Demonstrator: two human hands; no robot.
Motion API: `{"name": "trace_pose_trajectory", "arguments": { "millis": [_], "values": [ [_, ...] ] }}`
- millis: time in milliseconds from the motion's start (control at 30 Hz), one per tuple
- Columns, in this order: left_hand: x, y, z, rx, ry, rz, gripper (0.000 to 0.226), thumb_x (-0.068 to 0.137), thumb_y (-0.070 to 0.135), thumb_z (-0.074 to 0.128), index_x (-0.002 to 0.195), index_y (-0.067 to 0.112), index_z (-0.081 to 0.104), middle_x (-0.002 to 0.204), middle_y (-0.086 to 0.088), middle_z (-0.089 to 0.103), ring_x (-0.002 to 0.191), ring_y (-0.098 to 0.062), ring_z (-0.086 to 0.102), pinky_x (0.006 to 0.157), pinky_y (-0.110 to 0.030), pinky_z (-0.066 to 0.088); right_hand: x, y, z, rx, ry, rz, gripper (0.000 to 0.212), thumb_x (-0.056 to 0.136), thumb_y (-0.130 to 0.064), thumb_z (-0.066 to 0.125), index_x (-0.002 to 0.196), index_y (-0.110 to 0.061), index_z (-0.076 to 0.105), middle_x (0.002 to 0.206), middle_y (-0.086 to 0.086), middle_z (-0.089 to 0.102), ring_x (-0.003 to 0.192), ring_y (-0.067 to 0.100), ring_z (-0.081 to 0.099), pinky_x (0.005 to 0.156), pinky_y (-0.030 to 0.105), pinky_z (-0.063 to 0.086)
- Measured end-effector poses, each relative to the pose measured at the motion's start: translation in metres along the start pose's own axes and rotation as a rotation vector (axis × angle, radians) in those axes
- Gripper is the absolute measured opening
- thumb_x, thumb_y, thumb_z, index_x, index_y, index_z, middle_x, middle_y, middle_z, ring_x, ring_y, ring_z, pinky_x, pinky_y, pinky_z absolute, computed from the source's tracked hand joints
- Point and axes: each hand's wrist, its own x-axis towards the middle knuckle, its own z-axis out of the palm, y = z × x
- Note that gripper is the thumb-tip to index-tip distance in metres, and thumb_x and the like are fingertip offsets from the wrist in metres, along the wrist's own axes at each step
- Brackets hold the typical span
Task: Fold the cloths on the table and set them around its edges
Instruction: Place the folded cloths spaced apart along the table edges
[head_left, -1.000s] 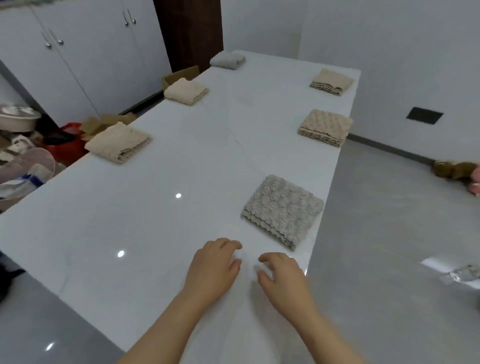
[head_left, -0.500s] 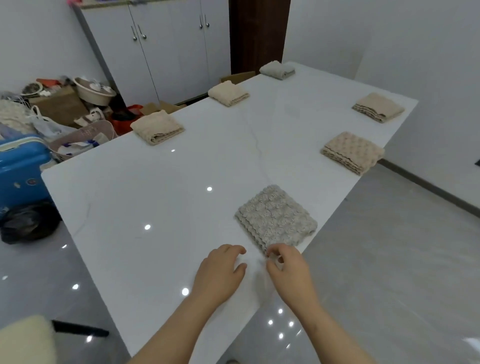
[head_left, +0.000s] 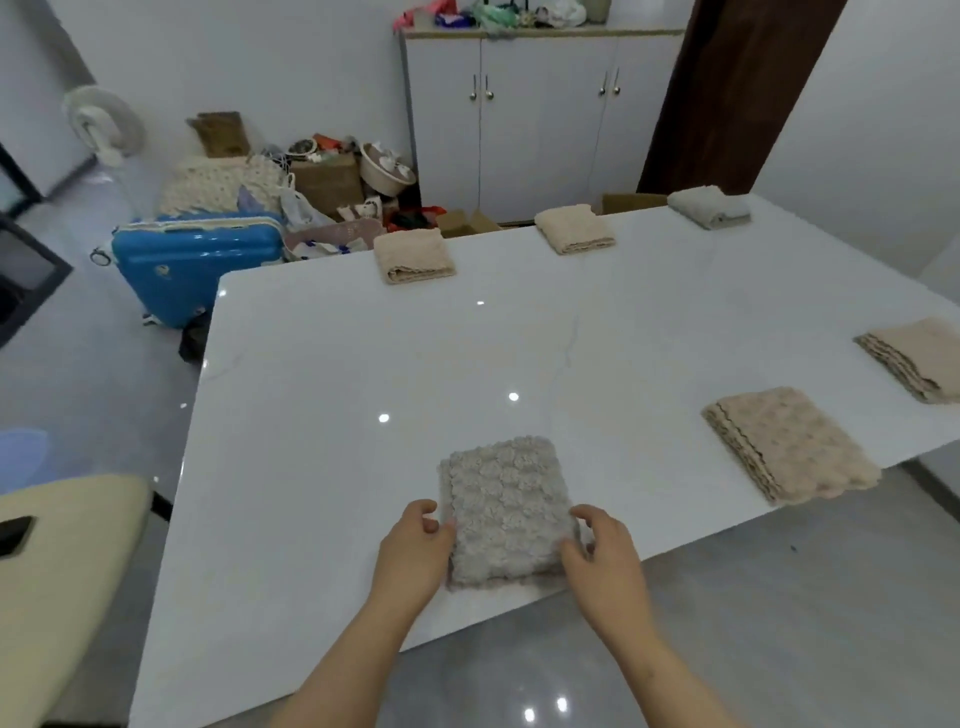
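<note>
Sitting btwn your hands: the grey cloth (head_left: 506, 512)

The grey cloth lies folded flat on the white table (head_left: 322, 415), just beside the edge nearest you. It is longer than it is wide. Its long way runs from you twd the far side of the table, and the far end leans a little to your left. One short end faces you.

Hard to see: your hands cover both near corners of the cloth. The pic is a bit blurry, so you can't count the folds in it. Both palms face down, so they are hidden. On the right, a tan cloth (head_left: 789, 444) lies at the same table edge, well apart from the grey one. A 2nd tan cloth (head_left: 914, 358) past it is cut off by the side of the pic.

Your left hand (head_left: 415, 551) is at the cloth's left side, near the end by you. Its fingers are curled and the tips touch the cloth's edge. Can't tell if it pinches the cloth or only touches it. Your right hand (head_left: 605, 561) is at the right side. Its fingers are curled too, w/ thumb and fingertips closed on the cloth's right edge, pinching it. The two hands are apart, w/ the cloth btwn them.
</note>
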Motion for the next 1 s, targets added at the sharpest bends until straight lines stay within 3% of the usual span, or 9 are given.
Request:
{"name": "trace_pose_trajectory", "arguments": {
  "millis": [167,300,433,600,767,867,933,1000],
  "values": [
    [-0.013,-0.003,0.014,-0.047,0.106,-0.084,0.038,0.094,0.025,0.05,0.129,0.011,0.047,0.099,0.002,0.055,0.092,-0.013,0.05,0.077,-0.02,0.034,0.009,0.009,-0.008,0.136,-0.151,-0.009,0.042,0.09,-0.015,0.051,0.131,-0.019,0.043,0.11,-0.004,0.054,0.094,0.011,0.054,0.069,0.009,0.039],
    [-0.009,-0.005,0.019,-0.11,0.062,-0.155,0.029,0.089,0.023,0.058,0.117,0.013,0.056,0.097,-0.001,0.06,0.093,-0.018,0.055,0.079,-0.025,0.04,0.017,0.013,-0.015,0.328,-0.195,0.144,0.043,0.094,-0.017,0.049,0.136,-0.022,0.04,0.108,-0.003,0.053,0.099,0.015,0.051,0.083,0.023,0.035],
    [-0.008,-0.007,0.022,-0.169,0.057,-0.165,0.014,0.084,0.021,0.065,0.097,0.016,0.061,0.09,-0.004,0.063,0.09,-0.023,0.062,0.087,-0.035,0.048,0.024,0.015,-0.018,0.348,-0.249,0.159,0.039,0.092,-0.024,0.053,0.13,-0.02,0.045,0.099,-0.008,0.056,0.096,0.012,0.054,0.085,0.025,0.039],
    [-0.008,-0.008,0.026,-0.131,0.048,-0.141,0.007,0.082,0.015,0.066,0.086,0.019,0.061,0.074,0.001,0.058,0.075,-0.017,0.057,0.075,-0.029,0.047,0.034,0.022,-0.019,0.343,-0.286,0.144,0.037,0.091,-0.027,0.055,0.126,-0.02,0.047,0.101,-0.007,0.057,0.101,0.015,0.056,0.096,0.031,0.044],
    [-0.016,-0.008,0.035,-0.043,0.049,-0.149,0.011,0.081,0.01,0.064,0.083,0.02,0.06,0.069,0.003,0.056,0.075,-0.017,0.055,0.077,-0.028,0.046,0.037,0.025,-0.028,0.365,-0.345,0.151,0.033,0.092,-0.028,0.053,0.123,-0.018,0.049,0.102,-0.004,0.057,0.1,0.015,0.056,0.089,0.028,0.043],
    [-0.02,-0.006,0.041,-0.063,0.077,-0.173,0.015,0.082,0.013,0.065,0.096,0.016,0.062,0.075,0.002,0.059,0.081,-0.019,0.058,0.083,-0.03,0.047,0.038,0.029,-0.034,0.339,-0.367,0.122,0.031,0.092,-0.03,0.053,0.12,-0.018,0.05,0.1,-0.003,0.058,0.095,0.014,0.056,0.086,0.027,0.042],
    [-0.02,-0.003,0.043,-0.104,0.137,-0.193,0.037,0.083,0.02,0.065,0.118,0.013,0.054,0.097,-0.003,0.06,0.097,-0.021,0.058,0.087,-0.03,0.045,0.04,0.03,-0.036,0.329,-0.373,0.115,0.029,0.091,-0.03,0.054,0.118,-0.019,0.051,0.097,-0.002,0.058,0.09,0.014,0.056,0.082,0.026,0.041],
    [-0.019,0.001,0.043,-0.141,0.206,-0.164,0.058,0.085,0.029,0.062,0.136,0.018,0.037,0.126,-0.008,0.049,0.117,-0.023,0.05,0.099,-0.033,0.041,0.041,0.031,-0.037,0.328,-0.374,0.114,0.028,0.091,-0.027,0.055,0.118,-0.02,0.051,0.098,-0.002,0.06,0.091,0.016,0.057,0.081,0.027,0.042]
  ]
}}
